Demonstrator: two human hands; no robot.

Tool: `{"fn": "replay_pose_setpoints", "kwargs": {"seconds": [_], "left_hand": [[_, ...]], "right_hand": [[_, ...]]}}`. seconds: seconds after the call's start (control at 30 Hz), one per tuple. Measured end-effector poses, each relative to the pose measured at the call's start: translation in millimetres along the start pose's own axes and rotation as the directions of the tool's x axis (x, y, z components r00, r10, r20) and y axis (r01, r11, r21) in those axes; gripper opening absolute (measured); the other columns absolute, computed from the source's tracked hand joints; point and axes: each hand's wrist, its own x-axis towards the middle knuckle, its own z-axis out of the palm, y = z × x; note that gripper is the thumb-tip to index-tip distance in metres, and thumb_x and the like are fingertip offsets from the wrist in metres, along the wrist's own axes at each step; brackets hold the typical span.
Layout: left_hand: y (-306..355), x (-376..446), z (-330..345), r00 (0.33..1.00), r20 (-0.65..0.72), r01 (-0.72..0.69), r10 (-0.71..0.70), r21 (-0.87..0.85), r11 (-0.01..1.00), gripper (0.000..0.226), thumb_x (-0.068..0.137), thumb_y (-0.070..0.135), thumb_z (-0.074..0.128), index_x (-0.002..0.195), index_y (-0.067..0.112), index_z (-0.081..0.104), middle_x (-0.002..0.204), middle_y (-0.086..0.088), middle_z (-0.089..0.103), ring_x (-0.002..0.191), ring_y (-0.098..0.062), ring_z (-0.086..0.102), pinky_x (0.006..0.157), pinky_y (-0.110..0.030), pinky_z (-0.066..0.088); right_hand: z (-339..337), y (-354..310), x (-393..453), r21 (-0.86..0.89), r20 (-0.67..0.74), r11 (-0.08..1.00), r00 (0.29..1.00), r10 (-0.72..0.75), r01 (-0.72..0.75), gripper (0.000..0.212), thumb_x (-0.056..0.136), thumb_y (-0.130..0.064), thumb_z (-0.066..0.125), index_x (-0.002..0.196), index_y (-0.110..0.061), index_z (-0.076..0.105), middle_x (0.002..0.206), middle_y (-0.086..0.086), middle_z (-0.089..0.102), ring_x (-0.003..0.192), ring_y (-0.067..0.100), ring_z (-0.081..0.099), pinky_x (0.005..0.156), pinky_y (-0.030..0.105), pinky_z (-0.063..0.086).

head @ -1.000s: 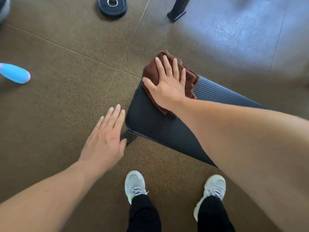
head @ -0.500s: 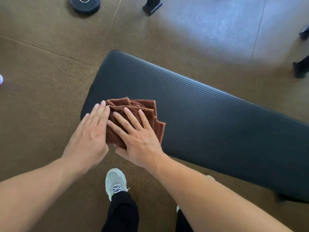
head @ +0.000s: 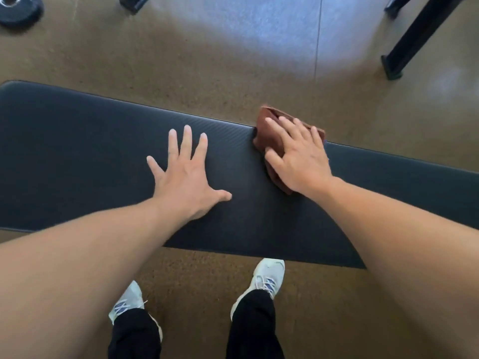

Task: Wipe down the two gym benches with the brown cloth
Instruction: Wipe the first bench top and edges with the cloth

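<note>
Black ribbed padding runs across the whole shot, that's the bench, long side going left to right on a brown speckled floor. Way up and left of the left hand there's a black weight plate lying on the floor, half cut off by the frame edge.

Left hand is flat on the bench top, palm down, fingers straight and spread wide, thumb sticking out to the right. Not holding anything, just resting there.

Just right of it, with a bit of bare padding between, the right hand is pressing down on the cloth. Fingers are stretched out flat over it, not curled round it. The brown cloth is bunched up under the palm at the far edge of the bench, poking out past the fingertips and hanging over that edge a little.

Below the hands, on the floor, two pale sneakers and black trousers. Up right of the right hand, a black metal leg slants down to the floor.
</note>
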Motion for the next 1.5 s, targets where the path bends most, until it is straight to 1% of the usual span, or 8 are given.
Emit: {"fn": "replay_pose_setpoints", "kwargs": {"seconds": [0.17, 0.33, 0.53, 0.73, 1.0, 1.13, 1.37, 1.5], "left_hand": [[46, 15, 13, 0.985, 0.093, 0.13, -0.143, 0.133, 0.982, 0.153, 0.052, 0.073, 0.084, 0.158, 0.025, -0.016, 0.164, -0.002, -0.028, 0.151, -0.03, -0.025, 0.111, -0.076, 0.02], [52, 18, 13, 0.979, 0.075, 0.17, -0.188, 0.196, 0.966, 0.157, 0.047, 0.074, 0.085, 0.157, 0.026, -0.015, 0.164, 0.0, -0.026, 0.152, -0.029, -0.022, 0.109, -0.073, 0.028], [60, 23, 7, 0.968, 0.106, 0.198, -0.227, 0.235, 0.952, 0.159, 0.044, 0.071, 0.088, 0.158, 0.025, -0.014, 0.165, -0.001, -0.024, 0.152, -0.031, -0.019, 0.109, -0.069, 0.034], [61, 21, 4, 0.967, 0.1, 0.197, -0.235, 0.295, 0.935, 0.159, 0.043, 0.079, 0.082, 0.156, 0.028, -0.017, 0.164, 0.005, -0.026, 0.152, -0.026, -0.019, 0.105, -0.063, 0.042], [59, 19, 4, 0.973, 0.095, 0.175, -0.21, 0.285, 0.942, 0.158, 0.043, 0.082, 0.08, 0.157, 0.029, -0.016, 0.164, 0.004, -0.025, 0.153, -0.027, -0.018, 0.103, -0.062, 0.043], [54, 18, 6, 0.982, 0.062, 0.154, -0.179, 0.286, 0.946, 0.158, 0.043, 0.086, 0.076, 0.156, 0.031, -0.019, 0.165, 0.004, -0.026, 0.153, -0.028, -0.018, 0.098, -0.058, 0.046], [26, -5, 19, 0.999, 0.024, -0.027, 0.021, 0.27, 0.962, 0.141, 0.056, 0.093, 0.061, 0.159, 0.029, -0.011, 0.167, 0.003, -0.02, 0.154, -0.03, -0.015, 0.114, -0.058, 0.031], [-12, -39, 40, 0.978, 0.071, -0.209, 0.198, 0.258, 0.943, 0.138, 0.061, 0.09, 0.06, 0.158, 0.026, -0.016, 0.166, -0.001, -0.025, 0.152, -0.029, -0.024, 0.125, -0.054, 0.005]], "right_hand": [[-23, 118, -22, 0.035, -0.001, 0.97, 0.971, 0.239, -0.239, 0.066, 0.091, -0.057, 0.033, 0.15, -0.03, 0.044, 0.148, 0.004, 0.054, 0.137, 0.028, 0.044, 0.121, 0.052, 0.021], [-13, 81, -14, 0.165, -0.062, 0.92, 0.927, 0.369, -0.356, 0.06, 0.086, -0.055, 0.035, 0.136, -0.029, 0.056, 0.14, 0.001, 0.057, 0.137, 0.026, 0.04, 0.125, 0.049, 0.009], [9, -31, 9, 0.14, -0.065, 0.983, 0.992, -0.112, 0.12, 0.065, 0.089, -0.068, 0.036, 0.148, -0.043, 0.045, 0.155, -0.004, 0.045, 0.146, 0.025, 0.032, 0.123, 0.055, 0.011], [2, 45, 17, 0.128, -0.129, 0.947, 0.952, -0.277, 0.293, 0.061, 0.088, -0.056, 0.048, 0.144, -0.033, 0.054, 0.137, 0.0, 0.061, 0.124, 0.027, 0.057, 0.103, 0.046, 0.039], [-40, 205, -20, 0.227, -0.041, 0.887, 0.906, 0.422, -0.403, 0.046, 0.093, -0.053, 0.048, 0.136, -0.035, 0.051, 0.12, 0.011, 0.07, 0.114, 0.04, 0.061, 0.095, 0.045, 0.045], [-30, 180, -20, 0.282, -0.151, 0.854, 0.859, 0.489, -0.436, 0.049, 0.091, -0.044, 0.045, 0.134, -0.024, 0.059, 0.117, 0.018, 0.07, 0.116, 0.039, 0.057, 0.11, 0.045, 0.036], [5, 40, -37, 0.52, -0.192, 0.854, 0.973, 0.126, -0.008, 0.054, 0.088, -0.025, 0.043, 0.141, -0.021, 0.053, 0.152, -0.001, 0.048, 0.152, 0.016, 0.024, 0.128, 0.041, -0.006], [20, -22, -68, 0.327, -0.072, 0.902, 0.959, -0.275, 0.283, 0.052, 0.091, -0.036, 0.043, 0.142, -0.028, 0.052, 0.162, -0.006, 0.037, 0.157, 0.017, 0.013, 0.127, 0.05, -0.006]]}}
